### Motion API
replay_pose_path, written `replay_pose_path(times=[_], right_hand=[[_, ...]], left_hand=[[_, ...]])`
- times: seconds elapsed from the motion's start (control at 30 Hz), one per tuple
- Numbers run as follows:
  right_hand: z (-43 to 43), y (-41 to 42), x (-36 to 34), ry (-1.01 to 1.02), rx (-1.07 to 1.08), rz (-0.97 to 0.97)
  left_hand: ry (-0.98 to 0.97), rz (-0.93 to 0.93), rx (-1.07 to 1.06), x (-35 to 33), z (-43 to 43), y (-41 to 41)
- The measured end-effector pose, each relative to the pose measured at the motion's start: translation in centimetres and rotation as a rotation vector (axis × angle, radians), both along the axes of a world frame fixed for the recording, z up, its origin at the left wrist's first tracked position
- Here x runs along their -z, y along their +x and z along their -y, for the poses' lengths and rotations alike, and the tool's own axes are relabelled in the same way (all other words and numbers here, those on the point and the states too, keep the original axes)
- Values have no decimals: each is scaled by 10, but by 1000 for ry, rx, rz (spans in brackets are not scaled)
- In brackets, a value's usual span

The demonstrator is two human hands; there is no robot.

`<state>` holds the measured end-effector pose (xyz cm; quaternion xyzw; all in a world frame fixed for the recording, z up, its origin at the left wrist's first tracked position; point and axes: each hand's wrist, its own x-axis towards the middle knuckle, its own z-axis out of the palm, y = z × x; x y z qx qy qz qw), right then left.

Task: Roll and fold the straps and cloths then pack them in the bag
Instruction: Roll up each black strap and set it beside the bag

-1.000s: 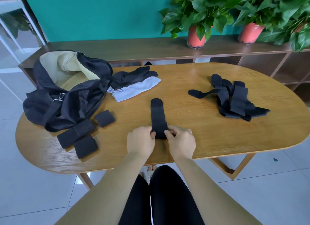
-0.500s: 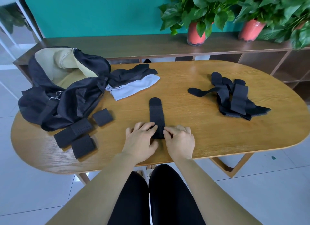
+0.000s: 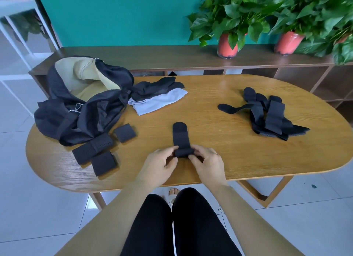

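The strap (image 3: 180, 136) lay flat on the table (image 3: 219, 160), a little way to the right of the bag (image 3: 86, 110) and nearer the person. Its near end was rolled into a small fat roll. The left hand (image 3: 158, 164) pinched one end of that roll with thumb and fingers. The right hand (image 3: 207, 164) pinched the other end. Both hands gripped the strap, and neither was open.

I think the best way was to push the roll away with both sides going together, so it would not go crooked. It also needed to be tight, so it would not pop open.

Three small black bundles (image 3: 104, 156) lay right beside the bag, on its near side. The folded cloths (image 3: 158, 101) touched the bag's right side. The pile of loose straps (image 3: 267, 116) lay far to the right of the bag.
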<state>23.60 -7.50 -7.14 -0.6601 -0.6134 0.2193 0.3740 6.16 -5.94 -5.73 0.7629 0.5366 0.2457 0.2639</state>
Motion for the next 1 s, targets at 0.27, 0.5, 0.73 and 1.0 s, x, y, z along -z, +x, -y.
replay_pose_path(times=[0.27,0.5,0.73,1.0], right_hand=[[-16,-18,-6,-22,175,23],[-25,-23,-2,-35,208,128],[-27,-25,1,-14,225,199],[-28,-26,2,31,217,230]], left_hand=[[125,-40,-224,6,-12,17],[100,-84,-281,4,-18,24],[82,-90,-285,0,-18,25],[9,-252,-62,-9,-25,21]])
